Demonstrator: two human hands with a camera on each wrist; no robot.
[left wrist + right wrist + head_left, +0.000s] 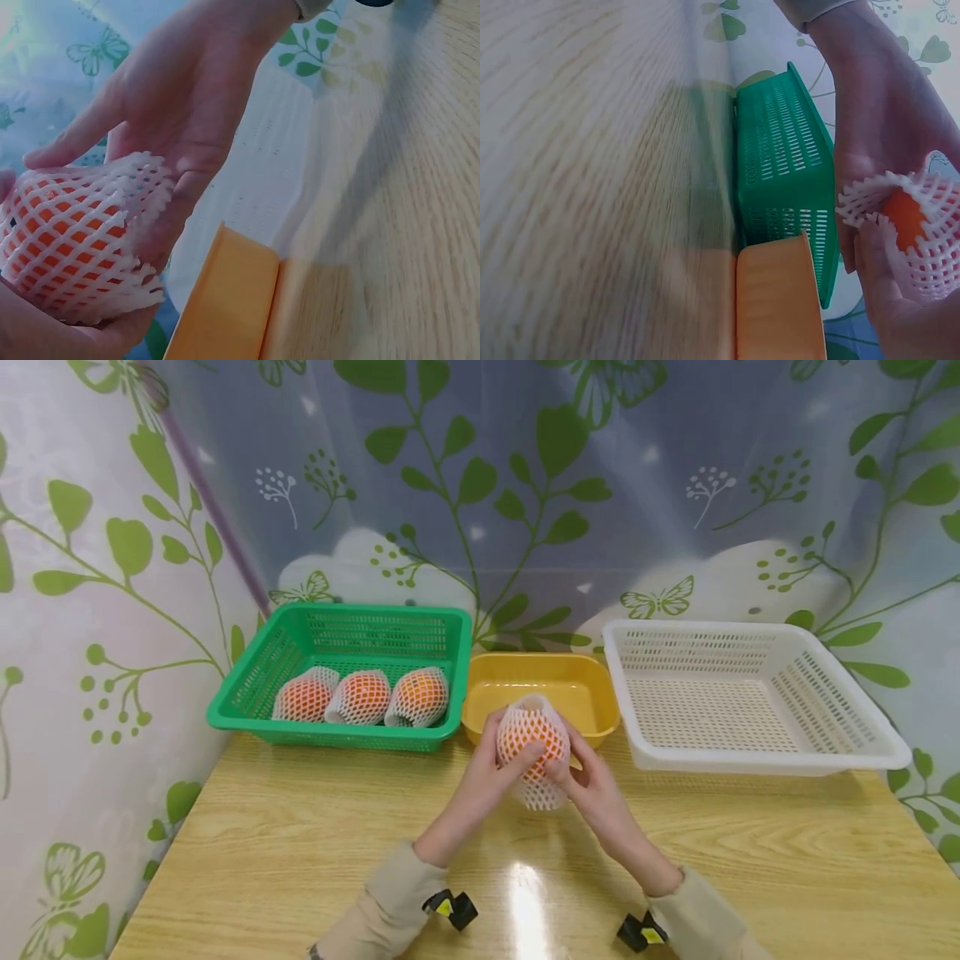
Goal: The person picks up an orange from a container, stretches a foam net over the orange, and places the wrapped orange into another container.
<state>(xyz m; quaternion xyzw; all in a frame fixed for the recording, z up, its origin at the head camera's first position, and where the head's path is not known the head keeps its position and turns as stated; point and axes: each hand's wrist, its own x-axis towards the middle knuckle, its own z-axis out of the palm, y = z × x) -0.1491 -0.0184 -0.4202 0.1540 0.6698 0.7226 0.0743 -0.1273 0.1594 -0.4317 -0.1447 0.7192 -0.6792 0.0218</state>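
Both hands hold an orange [534, 731] in a white foam net over the middle of the table. My left hand [486, 772] grips its left side, thumb across the front. On the other side, my right hand [595, 789] holds the net with its thumb near the lower front. The net's lower end hangs loose below the fruit. In the left wrist view, the netted orange [64, 240] sits between both hands. Through an opening of the foam net [937, 247] in the right wrist view, bare orange skin shows.
A green basket [341, 737] on the left contains three netted oranges [362, 697]. Behind the hands stands a yellow tray [540, 667], partly covered by them. A white basket [757, 760] is at the right. Patterned curtain [480, 527] hangs behind the wooden table [315, 827].
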